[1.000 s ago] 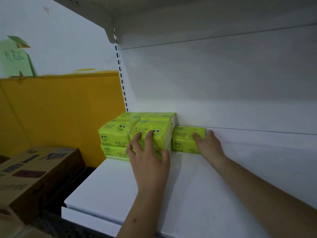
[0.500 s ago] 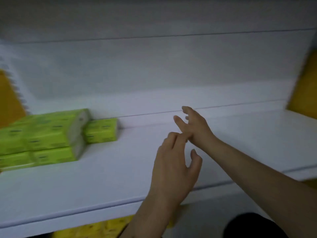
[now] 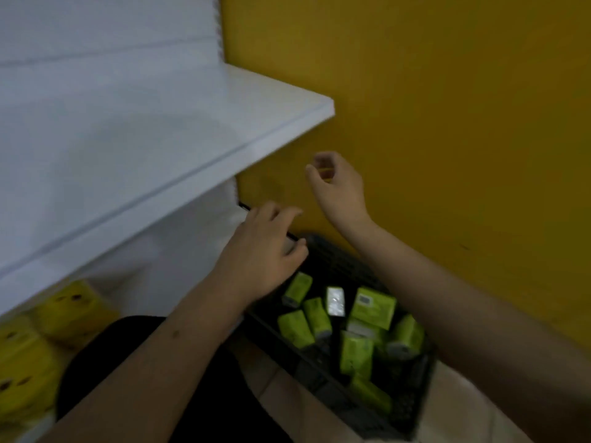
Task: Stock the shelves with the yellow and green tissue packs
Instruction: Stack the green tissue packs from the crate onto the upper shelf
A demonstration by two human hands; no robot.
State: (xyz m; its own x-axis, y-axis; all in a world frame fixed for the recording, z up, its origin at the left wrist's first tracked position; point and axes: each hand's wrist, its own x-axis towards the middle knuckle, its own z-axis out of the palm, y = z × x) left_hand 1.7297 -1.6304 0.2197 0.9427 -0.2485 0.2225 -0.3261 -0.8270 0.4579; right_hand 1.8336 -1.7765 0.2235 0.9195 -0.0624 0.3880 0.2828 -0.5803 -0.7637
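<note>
Several green tissue packs (image 3: 372, 306) lie loose in a black crate (image 3: 339, 260) on the floor at the lower right. Yellow tissue packs (image 3: 68, 310) sit on the lower shelf at the bottom left. My left hand (image 3: 265, 251) hovers over the crate's near left corner, fingers spread and holding nothing. My right hand (image 3: 339, 185) hangs higher, above the crate's far edge, with fingers loosely curled and nothing in them. The white shelf (image 3: 166, 148) above is bare in the part that shows.
A yellow wall (image 3: 447, 123) stands behind the crate on the right. The shelf's front edge (image 3: 179, 199) juts out above my left forearm. Pale floor tiles (image 3: 463, 407) show beside the crate. A dark trouser leg (image 3: 128, 346) fills the bottom middle.
My view has swung right and down from the shelf to the crate on the floor. Both hands have left the shelf's green packs and dropped toward the crate, empty.
</note>
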